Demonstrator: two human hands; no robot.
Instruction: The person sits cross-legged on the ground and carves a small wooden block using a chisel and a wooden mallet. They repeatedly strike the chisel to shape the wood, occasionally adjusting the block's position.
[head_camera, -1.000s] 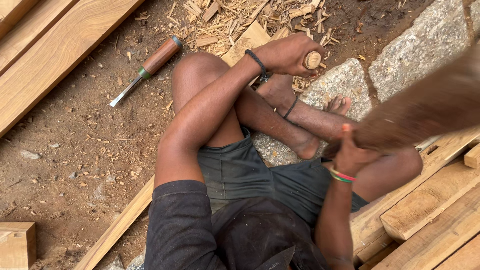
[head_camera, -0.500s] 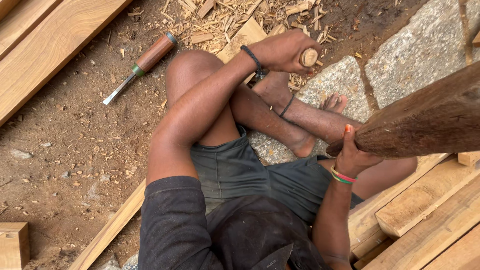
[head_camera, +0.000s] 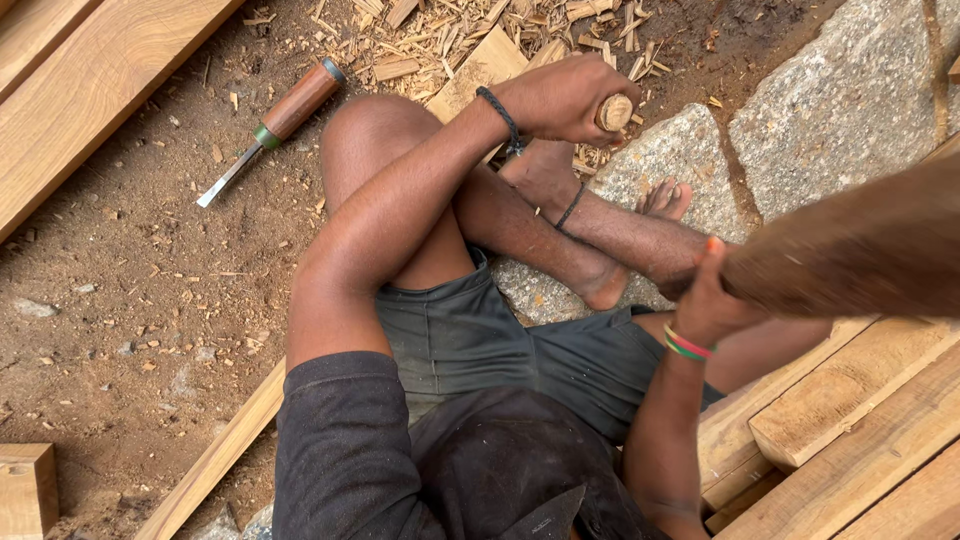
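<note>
I sit cross-legged on the dirt. My left hand (head_camera: 560, 98), with a dark cord at the wrist, is shut around the round wooden handle of a chisel (head_camera: 614, 111) held upright over a pale wood piece (head_camera: 480, 72) in front of my feet. My right hand (head_camera: 712, 300), with coloured bands at the wrist, grips the thin end of a heavy brown wooden mallet (head_camera: 860, 250). The mallet is motion-blurred and stretches off to the right, level with my ankles. The chisel's blade is hidden under my left hand.
A second chisel (head_camera: 280, 118) with a brown handle and green ferrule lies on the dirt at upper left. Long planks (head_camera: 90, 90) lie at far left, more planks (head_camera: 860, 420) at lower right. Grey stone slabs (head_camera: 850, 100) and wood chips (head_camera: 450, 30) lie ahead.
The mallet has swung down from a raised slant at the upper right to nearly level, and my right hand has dropped with it. My left hand stays on the chisel handle.
</note>
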